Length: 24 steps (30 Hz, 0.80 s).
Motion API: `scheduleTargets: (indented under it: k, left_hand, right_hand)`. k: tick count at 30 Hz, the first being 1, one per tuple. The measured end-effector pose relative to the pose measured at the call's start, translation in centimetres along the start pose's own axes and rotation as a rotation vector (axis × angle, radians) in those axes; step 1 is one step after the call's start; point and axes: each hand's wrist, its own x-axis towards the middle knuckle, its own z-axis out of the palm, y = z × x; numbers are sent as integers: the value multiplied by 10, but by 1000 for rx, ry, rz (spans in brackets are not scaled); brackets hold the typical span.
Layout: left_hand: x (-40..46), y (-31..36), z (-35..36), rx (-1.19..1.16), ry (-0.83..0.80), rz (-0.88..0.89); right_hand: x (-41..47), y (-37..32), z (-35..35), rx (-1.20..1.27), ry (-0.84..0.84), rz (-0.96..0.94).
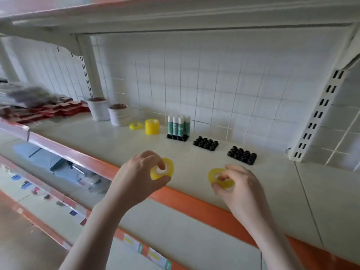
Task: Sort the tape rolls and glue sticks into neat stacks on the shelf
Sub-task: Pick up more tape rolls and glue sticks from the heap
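My left hand (136, 172) grips a yellow tape roll (165, 169), one finger through its hole and the thumb under its rim. My right hand (239, 187) pinches a second yellow tape roll (215, 177), fingers hooked into its centre. Both rolls hover above the front part of the white shelf (194, 158). Farther back stand a stack of yellow tape rolls (152, 127) and one flat roll (135, 125) to its left. Several glue sticks (178, 124) stand upright in a black holder tray (177, 137) by the tiled back wall.
Two more black holder trays (206, 143) (242, 155) sit to the right of the glue sticks. White tubs (98, 109) (119, 114) and red boxes (58, 110) crowd the left of the shelf. An orange edge strip (194, 203) runs along the front; a slotted upright (315, 117) stands right.
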Motion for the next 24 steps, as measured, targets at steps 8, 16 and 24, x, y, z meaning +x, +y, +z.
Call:
scheduleTargets:
  k: [8,16,24]
  left_hand:
    - [31,-98,-9,95,-14,-74]
    - [98,-182,-13,124,-60,-91]
    - [139,-247,-17,71,-71,-120]
  right_hand:
    - [57,-40,76,-17,19,-17]
    - [128,-79,132,-3,81,-51]
    - [183,-116,168,-10,10,-38]
